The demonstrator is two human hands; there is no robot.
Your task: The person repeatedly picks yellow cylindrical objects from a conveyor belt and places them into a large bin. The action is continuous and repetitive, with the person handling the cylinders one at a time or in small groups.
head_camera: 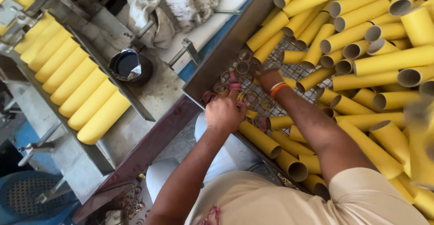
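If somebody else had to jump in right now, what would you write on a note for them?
Left hand: closed on small rings at the near corner of the metal bin; what exactly it grips is hard to see.
Right hand: down on the wire mesh floor of the bin among the loose small rings, with an orange band on the wrist; its fingers are hidden.
Yellow tubes: piled loose in the bin, to the right.
Done: a row of yellow tubes lies side by side in the tray on the left.
Left: most tubes are still in the pile, with rings scattered on the mesh.
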